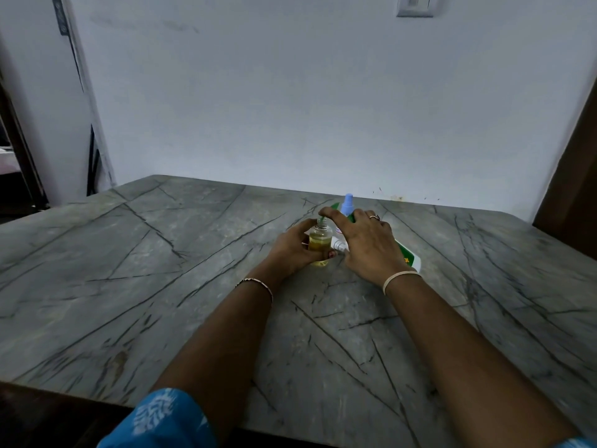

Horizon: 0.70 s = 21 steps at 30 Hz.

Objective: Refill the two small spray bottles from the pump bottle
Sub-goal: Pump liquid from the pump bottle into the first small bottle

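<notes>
Setting: we take this for a room in a home. Evidence we log:
- 1 table (129, 253), grey veined stone-look top, set against 1 plain pale wall (290, 92)
- 1 switch plate (415, 6) high on that wall
- 1 dark doorway (13, 156) at left
- 1 brown wooden panel (575, 176) at right

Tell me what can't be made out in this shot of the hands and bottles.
All head view:
- Pump bottle: the right hand covers most of it; label unreadable.
- Small bottle: the left hand covers part of its body.
- Blue-capped spray bottle: all but the cap sits behind the right hand; fill level hidden.
- Right hand's grip: whether its fingertips pinch something at the small bottle's neck is too small to tell.
</notes>
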Available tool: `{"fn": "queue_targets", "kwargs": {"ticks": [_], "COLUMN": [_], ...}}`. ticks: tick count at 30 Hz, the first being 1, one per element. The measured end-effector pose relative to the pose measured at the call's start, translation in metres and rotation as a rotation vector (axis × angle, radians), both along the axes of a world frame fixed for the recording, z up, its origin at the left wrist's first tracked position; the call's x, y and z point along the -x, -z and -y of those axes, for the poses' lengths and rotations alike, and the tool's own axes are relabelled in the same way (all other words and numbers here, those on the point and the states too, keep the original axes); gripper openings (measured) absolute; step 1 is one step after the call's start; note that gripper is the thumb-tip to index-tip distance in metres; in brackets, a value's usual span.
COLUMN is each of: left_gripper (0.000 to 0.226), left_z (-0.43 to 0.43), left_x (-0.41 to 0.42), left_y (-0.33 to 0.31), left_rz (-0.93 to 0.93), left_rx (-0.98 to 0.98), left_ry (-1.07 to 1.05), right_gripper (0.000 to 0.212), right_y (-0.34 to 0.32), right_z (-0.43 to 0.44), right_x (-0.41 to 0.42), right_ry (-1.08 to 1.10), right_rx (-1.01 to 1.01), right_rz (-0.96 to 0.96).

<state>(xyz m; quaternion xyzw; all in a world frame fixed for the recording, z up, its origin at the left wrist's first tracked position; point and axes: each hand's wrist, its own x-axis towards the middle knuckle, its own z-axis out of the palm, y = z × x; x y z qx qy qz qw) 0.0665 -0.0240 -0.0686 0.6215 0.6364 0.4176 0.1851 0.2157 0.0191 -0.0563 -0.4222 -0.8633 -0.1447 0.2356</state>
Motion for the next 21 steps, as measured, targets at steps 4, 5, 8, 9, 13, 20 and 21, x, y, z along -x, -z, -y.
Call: {"fn": "queue_targets", "kwargs": {"ticks": [4, 5, 8, 9, 13, 20, 21], "left_gripper": [0.083, 0.084, 0.083, 0.083, 0.082, 0.085, 0.085], "left_z": [-0.0017, -0.0018, -0.0012, -0.001, -0.0025, -0.0045, -0.0048], "left_x": [0.0015, 0.0015, 0.0013, 0.0011, 0.0017, 0.0028, 0.003], "left_y": [0.001, 0.001, 0.0011, 0.001, 0.0008, 0.0026, 0.0029], "left_rz": [0.009, 0.015, 0.039, 0.043, 0.031, 0.011, 0.012], "left_rx": [0.014, 0.019, 0.019, 0.017, 0.021, 0.025, 0.024], "left_ry": [-0.006, -0.007, -0.002, 0.0, -0.007, -0.022, -0.023], "right_gripper": [0.08, 0.077, 0.073, 0.073, 0.077, 0.08, 0.08], "right_y": [-0.0011, -0.0016, -0.0027, -0.0028, -0.003, -0.0032, -0.0038], "right_z": [0.0006, 0.0011, 0.003, 0.0029, 0.0014, 0.0019, 0.0019], "right_x": [0.0023, 0.0033, 0.0057, 0.0061, 0.0021, -0.0003, 0.0007], "right_ry": [0.0, -0.002, -0.006, -0.007, -0.021, -0.024, -0.023], "right_rx": [-0.006, -0.009, -0.026, -0.031, -0.01, -0.002, 0.004], "right_rz": [-0.015, -0.021, -0.038, -0.038, -0.024, -0.018, -0.024]}}
